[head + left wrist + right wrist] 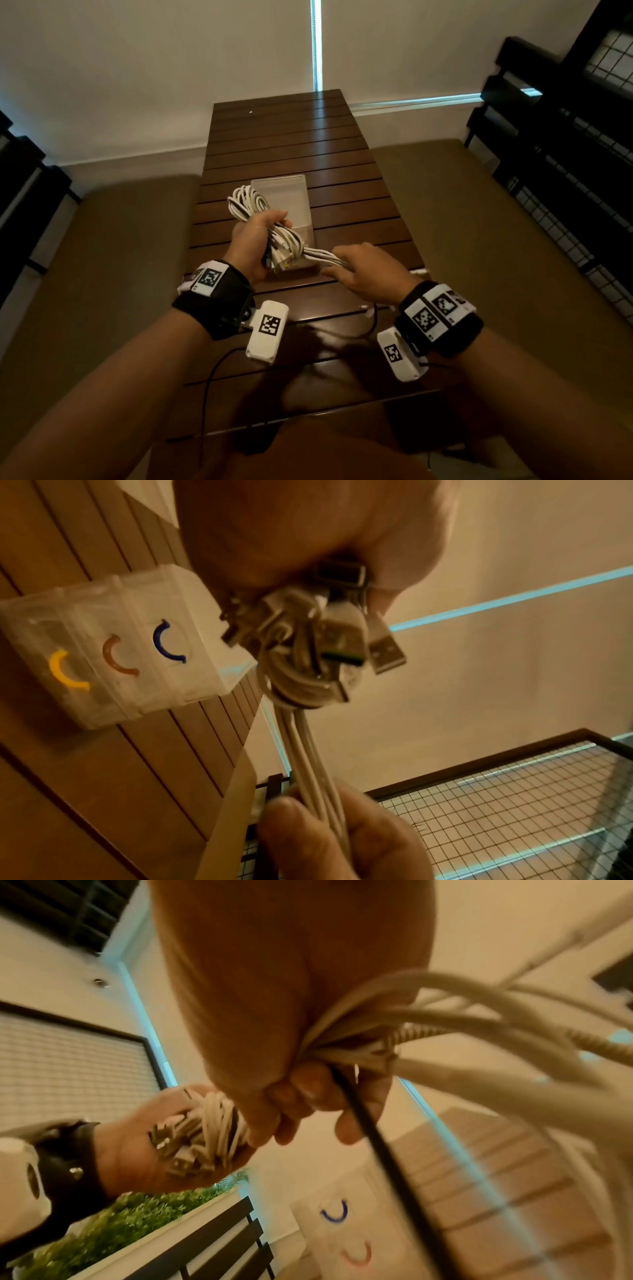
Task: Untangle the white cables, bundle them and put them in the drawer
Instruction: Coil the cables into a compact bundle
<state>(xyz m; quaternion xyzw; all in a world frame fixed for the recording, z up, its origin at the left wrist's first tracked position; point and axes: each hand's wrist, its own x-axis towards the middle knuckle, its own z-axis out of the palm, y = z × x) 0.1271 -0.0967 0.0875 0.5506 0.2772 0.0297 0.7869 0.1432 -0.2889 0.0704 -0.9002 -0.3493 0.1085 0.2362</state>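
My left hand point(255, 240) grips a coil of white cables point(248, 205) above the slatted table, with the USB plugs point(373, 645) sticking out under the fist. Several loose cable strands point(320, 255) run from the coil to my right hand point(363, 270), which holds them in curled fingers point(304, 1093). Those strands wrap round the coil's lower end point(301, 691). The clear plastic drawer box point(287, 202) stands just behind the hands; its fronts carry blue, brown and yellow handles point(167, 645).
A dark slatted wooden table point(291, 144) sits between two olive cushions point(102, 274). A thin black wire point(219, 370) trails from the wrist cameras over the table's near end. Black shelving with wire mesh point(565, 171) stands at the right.
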